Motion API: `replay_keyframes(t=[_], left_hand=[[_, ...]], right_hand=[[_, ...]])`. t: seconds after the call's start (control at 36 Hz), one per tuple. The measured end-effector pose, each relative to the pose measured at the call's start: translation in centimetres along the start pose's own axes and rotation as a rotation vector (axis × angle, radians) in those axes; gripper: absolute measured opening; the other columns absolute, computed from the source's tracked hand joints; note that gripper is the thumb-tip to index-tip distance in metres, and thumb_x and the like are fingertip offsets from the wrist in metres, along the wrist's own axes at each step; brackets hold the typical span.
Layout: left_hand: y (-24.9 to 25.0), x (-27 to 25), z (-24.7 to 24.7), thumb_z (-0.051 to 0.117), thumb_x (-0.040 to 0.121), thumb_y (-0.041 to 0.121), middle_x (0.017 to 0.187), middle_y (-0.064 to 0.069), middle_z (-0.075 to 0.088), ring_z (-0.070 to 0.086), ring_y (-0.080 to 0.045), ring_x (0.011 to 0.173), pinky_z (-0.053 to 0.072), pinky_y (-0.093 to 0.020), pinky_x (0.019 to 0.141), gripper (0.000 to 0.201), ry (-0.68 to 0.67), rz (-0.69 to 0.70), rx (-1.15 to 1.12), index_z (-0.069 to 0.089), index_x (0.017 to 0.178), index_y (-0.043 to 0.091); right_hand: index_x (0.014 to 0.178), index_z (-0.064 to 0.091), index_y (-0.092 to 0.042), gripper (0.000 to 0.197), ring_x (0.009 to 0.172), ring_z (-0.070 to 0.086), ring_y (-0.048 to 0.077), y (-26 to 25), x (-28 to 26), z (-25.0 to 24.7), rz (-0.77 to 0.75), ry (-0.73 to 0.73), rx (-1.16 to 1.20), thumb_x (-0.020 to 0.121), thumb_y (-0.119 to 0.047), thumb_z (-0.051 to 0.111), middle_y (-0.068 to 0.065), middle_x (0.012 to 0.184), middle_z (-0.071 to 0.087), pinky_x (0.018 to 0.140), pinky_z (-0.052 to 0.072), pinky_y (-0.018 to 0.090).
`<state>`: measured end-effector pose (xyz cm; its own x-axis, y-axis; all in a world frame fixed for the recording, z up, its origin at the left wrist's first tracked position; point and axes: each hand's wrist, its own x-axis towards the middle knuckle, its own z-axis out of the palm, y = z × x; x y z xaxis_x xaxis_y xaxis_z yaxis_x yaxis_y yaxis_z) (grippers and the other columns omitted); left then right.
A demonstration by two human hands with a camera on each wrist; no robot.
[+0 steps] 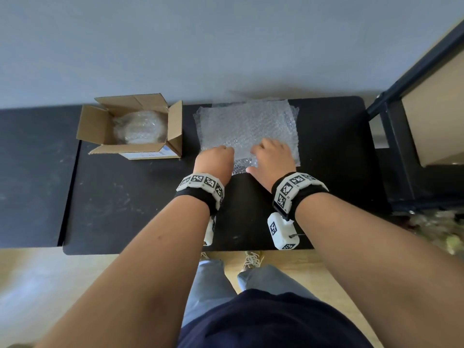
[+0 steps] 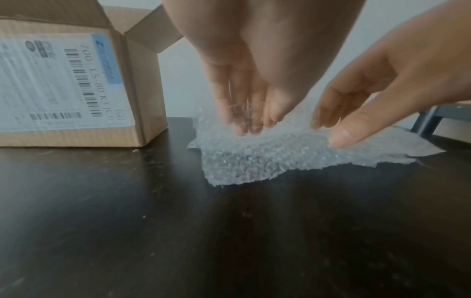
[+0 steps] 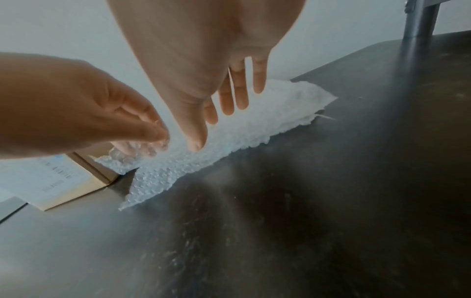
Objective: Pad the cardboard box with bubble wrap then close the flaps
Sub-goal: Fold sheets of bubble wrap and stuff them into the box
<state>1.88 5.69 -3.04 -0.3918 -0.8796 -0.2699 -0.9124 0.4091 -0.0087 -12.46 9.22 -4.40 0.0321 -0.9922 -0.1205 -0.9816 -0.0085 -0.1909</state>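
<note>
The open cardboard box (image 1: pixel 96 126) stands at the back left of the black table (image 1: pixel 130 202), its flaps up, with a wad of bubble wrap (image 1: pixel 139 126) inside. To its right lies a flat stack of bubble wrap sheets (image 1: pixel 247 124). My left hand (image 2: pixel 252 125) pinches the near left edge of the top sheet (image 2: pixel 254 159), and its fingers show through the plastic. My right hand (image 3: pixel 209 125) hovers beside it with straight fingers, its thumb tip touching the sheet (image 3: pixel 229 137). The box's labelled side (image 2: pixel 63 80) faces me.
A dark metal frame (image 1: pixel 401 101) with a wooden panel stands at the table's right end. A second dark surface (image 1: pixel 30 172) adjoins on the left. A grey wall runs just behind the box and sheets. The table's front edge is close to my legs.
</note>
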Motion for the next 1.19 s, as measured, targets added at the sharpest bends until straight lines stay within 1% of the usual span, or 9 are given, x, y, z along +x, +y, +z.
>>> replay_keyframes(t=[0.14,0.36,0.56,0.64,0.75,0.89,1.06,1.11,1.19], left_hand=[[1.3,-0.5,-0.8,0.041,0.099,0.020,0.101,-0.006,0.064,0.063,-0.029,0.089,0.042,-0.035,0.067,0.020,0.098,0.031,-0.097,0.059,0.103,0.010],[0.4,-1.2,-0.3,0.062,0.086,0.031,0.123,-0.001,0.055,0.052,-0.023,0.114,0.042,-0.036,0.097,0.045,0.142,0.117,-0.146,0.050,0.128,0.018],[-0.5,-1.3,-0.6,0.058,0.091,0.023,0.149,-0.004,0.035,0.031,-0.026,0.137,0.027,-0.041,0.113,0.054,0.182,0.081,-0.055,0.042,0.142,0.029],[0.0,-0.8,-1.1,0.055,0.091,0.013,0.140,-0.002,0.048,0.038,-0.023,0.132,0.028,-0.037,0.110,0.034,0.182,0.126,-0.013,0.064,0.122,0.024],[1.7,-0.9,-2.5,0.047,0.089,0.016,0.105,-0.003,0.064,0.057,-0.023,0.103,0.044,-0.034,0.095,0.022,0.036,0.072,-0.047,0.067,0.099,0.011],[3.0,-1.0,-3.0,0.047,0.084,0.024,0.071,-0.002,0.054,0.054,-0.023,0.068,0.041,-0.029,0.059,0.021,-0.194,-0.038,-0.131,0.048,0.066,0.012],[3.0,-1.0,-2.5,0.046,0.087,0.024,0.071,-0.004,0.053,0.049,-0.018,0.063,0.036,-0.026,0.052,0.023,-0.339,-0.152,-0.366,0.052,0.072,0.008],[3.1,-1.0,-2.4,0.046,0.088,0.025,0.074,-0.005,0.052,0.047,-0.017,0.063,0.035,-0.027,0.054,0.024,-0.343,-0.194,-0.426,0.051,0.072,0.009],[2.8,-0.8,-2.1,0.051,0.090,0.037,0.101,-0.007,0.060,0.058,-0.025,0.090,0.044,-0.030,0.074,0.034,-0.338,-0.225,-0.503,0.057,0.104,0.007]], right_hand=[[0.110,0.067,-0.020,0.022,0.105,0.053,0.023,0.0,-0.2,-1.2,-0.002,0.077,-0.015,0.090,-0.020,0.057,0.001,0.106,0.060,0.092,0.035,0.037],[0.081,0.052,-0.014,0.019,0.074,0.057,0.026,2.1,-1.0,-2.7,0.185,0.049,0.212,0.085,0.004,0.046,0.006,0.093,0.057,0.064,0.047,0.035],[0.090,0.056,-0.010,0.017,0.080,0.060,0.026,4.2,-2.0,-2.6,0.272,0.063,0.349,0.085,0.005,0.048,0.003,0.088,0.059,0.071,0.052,0.039],[0.096,0.056,-0.012,0.021,0.084,0.060,0.026,4.5,-2.4,-2.5,0.288,0.031,0.345,0.084,0.004,0.051,0.003,0.099,0.059,0.073,0.052,0.037],[0.126,0.057,-0.021,0.050,0.104,0.056,0.027,4.5,-2.9,-2.5,0.237,-0.045,0.323,0.083,0.003,0.056,0.007,0.127,0.048,0.088,0.049,0.038],[0.107,0.074,-0.022,0.034,0.103,0.062,0.024,5.0,-3.2,-2.5,0.215,-0.080,0.308,0.086,-0.003,0.055,0.002,0.117,0.065,0.086,0.048,0.032],[0.062,0.050,-0.016,0.030,0.070,0.055,0.026,5.5,-3.4,-1.8,0.374,-0.266,0.346,0.091,-0.020,0.045,0.001,0.064,0.052,0.053,0.034,0.028],[0.063,0.051,-0.015,0.038,0.065,0.054,0.024,5.8,-3.5,-1.3,0.445,-0.273,0.399,0.094,-0.036,0.045,0.003,0.063,0.053,0.054,0.036,0.029],[0.059,0.048,-0.013,0.051,0.064,0.054,0.026,6.2,-3.0,-0.7,0.512,-0.263,0.413,0.095,-0.048,0.040,0.004,0.060,0.050,0.058,0.036,0.031]])
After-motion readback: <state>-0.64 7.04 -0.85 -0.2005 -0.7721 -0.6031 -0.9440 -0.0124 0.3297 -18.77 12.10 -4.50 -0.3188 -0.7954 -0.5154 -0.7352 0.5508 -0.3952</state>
